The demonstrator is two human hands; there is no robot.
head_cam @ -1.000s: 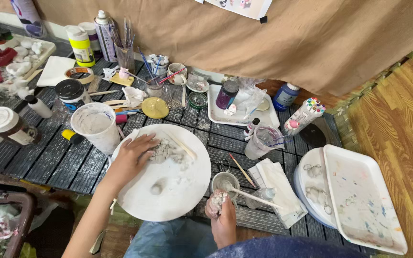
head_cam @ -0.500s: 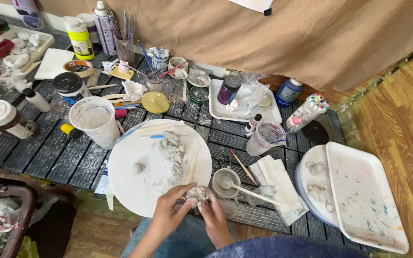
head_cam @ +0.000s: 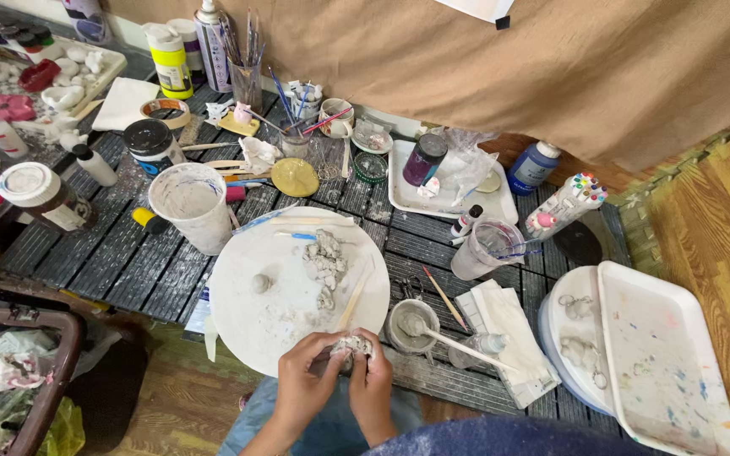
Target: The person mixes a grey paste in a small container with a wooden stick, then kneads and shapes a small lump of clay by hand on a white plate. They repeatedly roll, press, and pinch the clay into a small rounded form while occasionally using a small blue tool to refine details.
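Observation:
My left hand (head_cam: 307, 371) and my right hand (head_cam: 375, 380) meet at the near edge of a round white plate (head_cam: 247, 312), both pinching one lump of grey clay (head_cam: 351, 345). On the plate lie a crumbly pile of grey clay (head_cam: 325, 263), a small clay ball (head_cam: 260, 283) and a wooden stick (head_cam: 355, 297). Just right of my hands stands a small cup of grey slip (head_cam: 407, 325) with a tool resting in it.
A low dark slatted table (head_cam: 111, 262) holds a white mixing cup (head_cam: 192, 203), jars, paint bottles, a cup of brushes (head_cam: 247, 76), a clear cup (head_cam: 487, 249), a white tray (head_cam: 661, 363) and a folded cloth (head_cam: 504, 325). Brown fabric hangs behind. A basket (head_cam: 19, 371) sits left.
My left hand has left the clay pile on the plate and come back to my right hand. Both now hold the clay lump at the plate's near edge.

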